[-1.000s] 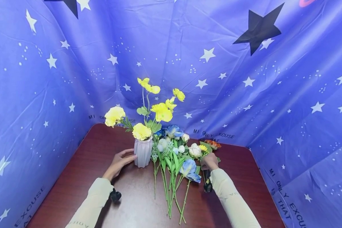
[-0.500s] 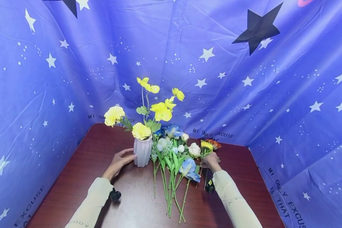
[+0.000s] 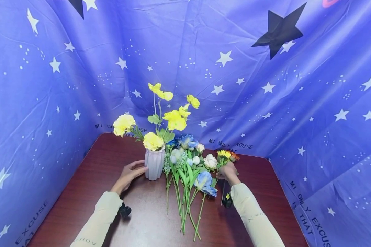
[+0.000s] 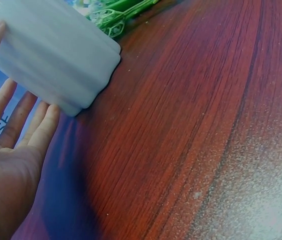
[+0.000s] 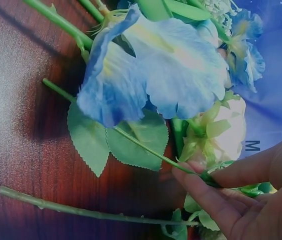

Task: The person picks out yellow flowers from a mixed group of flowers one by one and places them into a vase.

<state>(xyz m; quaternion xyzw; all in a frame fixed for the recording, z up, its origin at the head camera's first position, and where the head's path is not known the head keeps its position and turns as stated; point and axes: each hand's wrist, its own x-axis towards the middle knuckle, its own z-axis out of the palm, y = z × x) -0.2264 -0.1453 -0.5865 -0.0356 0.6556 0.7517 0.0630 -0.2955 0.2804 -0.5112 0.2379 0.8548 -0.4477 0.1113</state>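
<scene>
On the table stands a pale lilac ribbed vase (image 3: 154, 166) holding several yellow flowers (image 3: 176, 120). My left hand (image 3: 131, 176) touches its left side; in the left wrist view the thumb and fairly straight fingertips rest against the vase (image 4: 56, 55). To the right, my right hand (image 3: 228, 172) pinches the thin green stem (image 5: 148, 148) of a yellow daisy-like flower (image 3: 224, 154) between thumb and fingers. The flower head rises just above the hand. Behind it lies an orange flower (image 3: 234, 156), partly hidden.
Blue, white and pale flowers lie heaped between the hands, including a large blue flower (image 3: 205, 183) and a white rose (image 3: 210, 162). Their green stems (image 3: 183, 212) point toward the near edge. A starry blue cloth (image 3: 185, 61) hangs around the brown table (image 3: 89, 192).
The yellow daisy-like flower has come up and turned more upright in my right hand, having been partly covered by it. My left hand and the vase stay in place.
</scene>
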